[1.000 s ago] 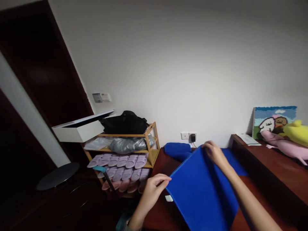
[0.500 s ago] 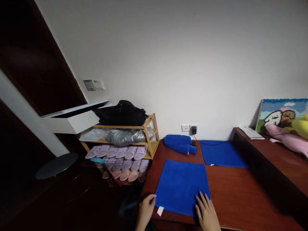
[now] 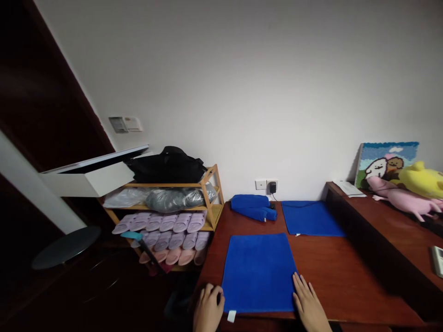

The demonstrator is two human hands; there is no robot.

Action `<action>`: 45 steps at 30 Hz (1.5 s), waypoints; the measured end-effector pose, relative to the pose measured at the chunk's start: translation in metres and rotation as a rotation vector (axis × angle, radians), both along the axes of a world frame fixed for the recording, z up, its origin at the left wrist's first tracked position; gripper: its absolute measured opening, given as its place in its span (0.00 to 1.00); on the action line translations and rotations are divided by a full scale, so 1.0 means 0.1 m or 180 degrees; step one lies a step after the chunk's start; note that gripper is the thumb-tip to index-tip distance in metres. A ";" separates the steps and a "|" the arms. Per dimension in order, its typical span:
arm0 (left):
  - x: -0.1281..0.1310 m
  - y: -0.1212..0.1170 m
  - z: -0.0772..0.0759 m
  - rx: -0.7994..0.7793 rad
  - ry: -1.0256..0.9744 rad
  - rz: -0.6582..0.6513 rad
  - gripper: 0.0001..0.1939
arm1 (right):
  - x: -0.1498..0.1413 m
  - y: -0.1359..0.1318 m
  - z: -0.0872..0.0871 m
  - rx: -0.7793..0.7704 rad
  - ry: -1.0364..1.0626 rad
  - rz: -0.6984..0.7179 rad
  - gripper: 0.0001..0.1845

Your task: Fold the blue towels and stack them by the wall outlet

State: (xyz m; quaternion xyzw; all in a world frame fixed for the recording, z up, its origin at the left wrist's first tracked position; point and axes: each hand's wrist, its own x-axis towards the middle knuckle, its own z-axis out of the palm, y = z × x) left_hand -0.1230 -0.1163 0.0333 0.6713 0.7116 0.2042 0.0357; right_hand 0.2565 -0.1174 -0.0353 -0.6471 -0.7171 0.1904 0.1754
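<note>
A blue cloth [image 3: 259,272] lies flat on the reddish-brown table [image 3: 332,263], with a white tag [image 3: 231,316] sticking out at its near left corner. My left hand [image 3: 208,308] is closed at the cloth's left edge, thumb and forefinger pinched at the border. On the opposite side my right hand [image 3: 309,302] rests with fingers stretched out, their tips on the right edge. Farther back, a second blue cloth [image 3: 313,219] is spread beside the wall. To its left sits a folded blue bundle of cloth [image 3: 252,206].
A wooden rack [image 3: 216,203] with several slippers [image 3: 169,223] and a black bag [image 3: 168,167] stands left of the table. A raised ledge [image 3: 391,221] on the right carries plush toys [image 3: 401,196] and a picture [image 3: 389,161]. A black plug [image 3: 272,187] sits in the wall socket.
The blue cloth, held up a second ago, came down flat on the table. Since then my right hand has shifted from on top of the cloth to its right edge.
</note>
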 end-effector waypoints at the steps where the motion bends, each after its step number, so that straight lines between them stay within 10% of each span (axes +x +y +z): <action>1: 0.08 0.05 0.03 0.0153 0.0074 -0.0065 0.12 | -0.01 0.05 0.03 0.0010 0.0028 -0.0028 0.35; 9: 0.93 0.65 -0.14 0.0256 0.0246 -0.1323 0.25 | -0.20 0.81 0.20 0.0170 -0.0282 -0.0153 0.37; 14: 0.91 0.73 -0.44 -0.0026 0.0676 -0.1544 0.29 | -0.17 1.00 0.10 0.0026 -0.0579 -0.0287 0.37; 21: 0.83 0.73 -0.46 -0.0003 0.0863 -0.1651 0.32 | -0.25 1.69 0.42 -0.0117 -0.0798 -0.0246 0.36; 27: 0.95 0.92 -0.40 0.0024 0.0716 -0.1463 0.28 | -0.23 1.85 0.14 -0.0189 -0.0768 -0.0285 0.38; 36: 2.05 1.79 -0.56 0.0015 0.0422 -0.1773 0.29 | -0.17 1.90 -0.05 -0.0095 -0.0879 -0.0231 0.37; 45: 0.74 2.00 -0.55 -0.0357 0.0670 -0.1076 0.33 | -0.18 1.88 -0.03 -0.0080 -0.0757 -0.0329 0.38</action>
